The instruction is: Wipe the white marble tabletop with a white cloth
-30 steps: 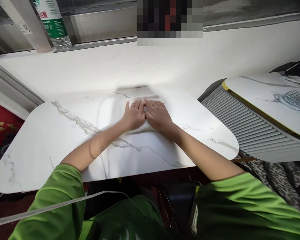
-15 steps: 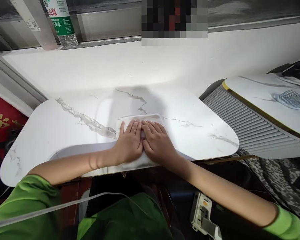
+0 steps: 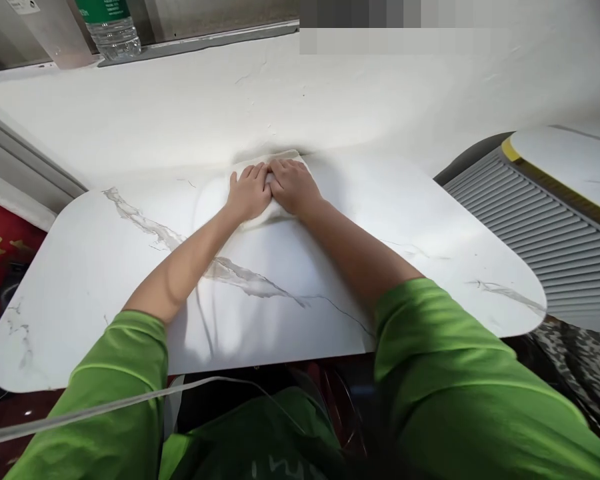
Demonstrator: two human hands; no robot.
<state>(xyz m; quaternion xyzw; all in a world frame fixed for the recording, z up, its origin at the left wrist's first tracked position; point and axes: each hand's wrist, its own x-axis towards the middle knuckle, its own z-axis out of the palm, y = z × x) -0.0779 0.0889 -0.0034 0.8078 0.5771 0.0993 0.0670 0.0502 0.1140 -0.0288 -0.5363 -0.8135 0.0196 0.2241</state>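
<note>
A folded white cloth (image 3: 294,156) lies flat near the back edge of the white marble-patterned tabletop (image 3: 260,333), close to the wall. My left hand (image 3: 250,193) presses on its left half, palm down, with the fingers stretched out and the little finger apart. My right hand (image 3: 293,185) rests on its right half with fingers laid over it, and the two hands touch at the thumbs. Most of the cloth is hidden under both hands; its edges show behind and in front of them. Both arms reach forward across the tabletop.
A clear bottle with a green label (image 3: 113,37) and a frosted container (image 3: 63,40) stand on the ledge at upper left. Behind the table rises a white wall (image 3: 180,113). At right is a ribbed grey cabinet (image 3: 545,233). A pale cord (image 3: 105,403) crosses in front of me.
Both hands have slid the cloth forward, away from me, from the tabletop's front edge to its back edge. My arms are now stretched farther out, and the view has tilted down.
</note>
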